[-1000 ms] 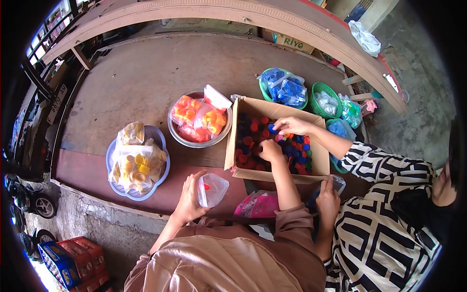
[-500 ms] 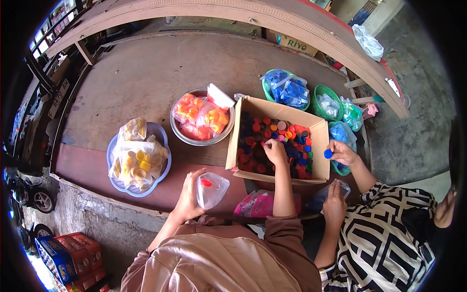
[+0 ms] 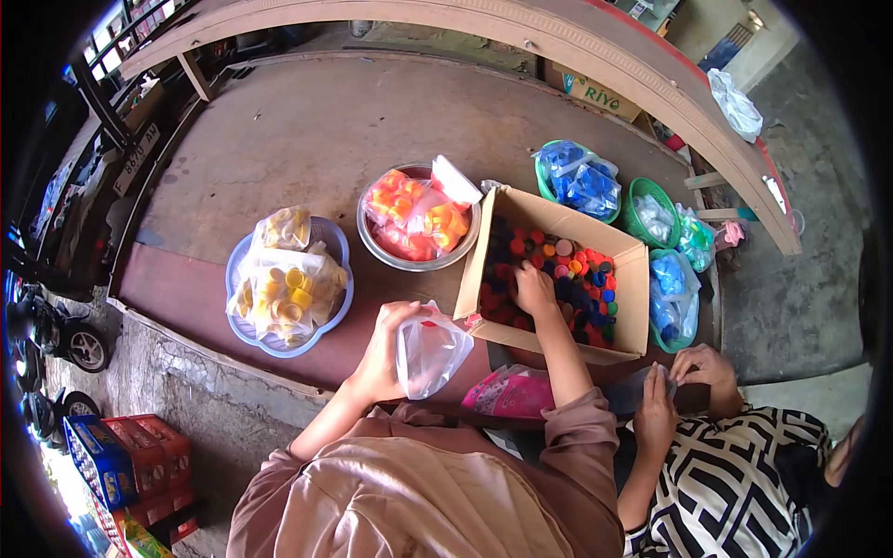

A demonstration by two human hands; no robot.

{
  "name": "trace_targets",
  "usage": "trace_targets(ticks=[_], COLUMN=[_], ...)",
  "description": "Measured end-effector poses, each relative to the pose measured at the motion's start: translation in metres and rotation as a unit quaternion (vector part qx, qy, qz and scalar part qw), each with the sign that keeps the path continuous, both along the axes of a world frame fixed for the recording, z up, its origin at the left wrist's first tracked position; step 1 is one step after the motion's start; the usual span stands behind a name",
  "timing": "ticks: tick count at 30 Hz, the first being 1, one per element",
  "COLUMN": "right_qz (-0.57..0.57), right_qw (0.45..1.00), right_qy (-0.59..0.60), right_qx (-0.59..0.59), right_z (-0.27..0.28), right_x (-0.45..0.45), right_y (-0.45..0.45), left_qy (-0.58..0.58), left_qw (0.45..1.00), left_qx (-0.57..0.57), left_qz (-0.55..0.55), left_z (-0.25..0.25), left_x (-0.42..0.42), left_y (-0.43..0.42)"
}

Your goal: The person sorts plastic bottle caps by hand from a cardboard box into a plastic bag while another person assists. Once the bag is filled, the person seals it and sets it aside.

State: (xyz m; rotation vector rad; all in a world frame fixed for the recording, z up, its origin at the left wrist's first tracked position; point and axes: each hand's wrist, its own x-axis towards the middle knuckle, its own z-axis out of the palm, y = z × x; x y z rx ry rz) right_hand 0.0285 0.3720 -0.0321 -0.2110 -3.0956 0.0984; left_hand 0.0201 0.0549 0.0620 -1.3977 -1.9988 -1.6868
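Observation:
My left hand (image 3: 379, 358) grips a clear plastic bag (image 3: 432, 361) by its side, with the bag's mouth upward and a bit of red showing near its top. My right hand (image 3: 535, 290) is inside a cardboard box (image 3: 625, 279), its curled fingers down among loose plastic bottle caps (image 3: 575, 265), mostly red and blue with some orange and green. What those fingertips hold, if anything, is hidden. Just below the box lies a pink printed packet (image 3: 510, 391), beside my right forearm.
A co-worker's hands (image 3: 657, 409) meet over a clear bag at the right. Nearby stand a blue basin (image 3: 339, 312) of bagged yellow caps, a metal bowl (image 3: 374, 251) of bagged orange caps, and green baskets (image 3: 642, 191). A wooden rail (image 3: 419, 14) crosses the far side.
My right hand has reached down into the caps and partly turned. The co-worker's far hand, which held a blue cap, has come down to the bag. The view has shifted slightly.

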Motion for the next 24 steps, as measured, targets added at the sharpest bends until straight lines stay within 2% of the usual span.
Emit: trace_targets(ticks=[5, 8, 10, 11, 12, 13, 15, 18, 19, 21, 22, 23, 24], right_qz=[0.013, 0.003, -0.036, -0.053, -0.087, -0.134, -0.057, 0.017, 0.055, 0.066, 0.063, 0.109, 0.113], right_qw=[0.999, 1.000, 0.969, 0.934, 0.847, 0.769, 0.585, 0.514, 0.523, 0.618, 0.633, 0.631, 0.658], right_qy=[-0.008, 0.028, 0.108, 0.147, 0.172, 0.139, 0.146, 0.159, 0.167, 0.191, 0.230, 0.244, 0.257], right_qx=[0.031, -0.010, -0.220, -0.320, -0.495, -0.610, -0.796, -0.843, -0.834, -0.760, -0.737, -0.728, -0.699], right_z=[-0.014, 0.005, -0.001, -0.003, 0.000, 0.025, 0.037, 0.068, 0.075, 0.084, 0.093, 0.103, 0.102], right_x=[-0.003, 0.001, 0.001, 0.001, 0.000, 0.007, 0.018, 0.030, 0.034, 0.043, 0.047, 0.052, 0.055], right_y=[0.010, 0.004, 0.011, 0.015, 0.012, 0.001, -0.012, -0.047, -0.056, -0.070, -0.085, -0.098, -0.109], left_qy=[-0.025, -0.055, -0.082, -0.094, -0.105, -0.118, -0.147, -0.157, -0.158, -0.151, -0.147, -0.144, -0.141], left_qw=[1.000, 0.998, 0.994, 0.992, 0.990, 0.989, 0.985, 0.983, 0.982, 0.982, 0.982, 0.982, 0.982], left_qx=[-0.003, -0.042, -0.072, -0.081, -0.088, -0.082, -0.073, -0.093, -0.096, -0.110, -0.117, -0.117, -0.118], left_qz=[0.005, 0.009, 0.014, 0.017, 0.022, 0.030, 0.045, 0.039, 0.033, 0.034, 0.035, 0.035, 0.035], left_z=[-0.001, 0.002, 0.003, 0.002, 0.001, 0.000, -0.003, -0.004, -0.005, -0.002, -0.001, -0.001, -0.002], left_x=[0.000, 0.001, 0.004, 0.005, 0.005, 0.005, 0.008, 0.008, 0.008, 0.009, 0.010, 0.010, 0.011], left_y=[0.003, 0.000, -0.005, -0.007, -0.008, -0.007, -0.009, -0.008, -0.008, -0.007, -0.007, -0.006, -0.006])
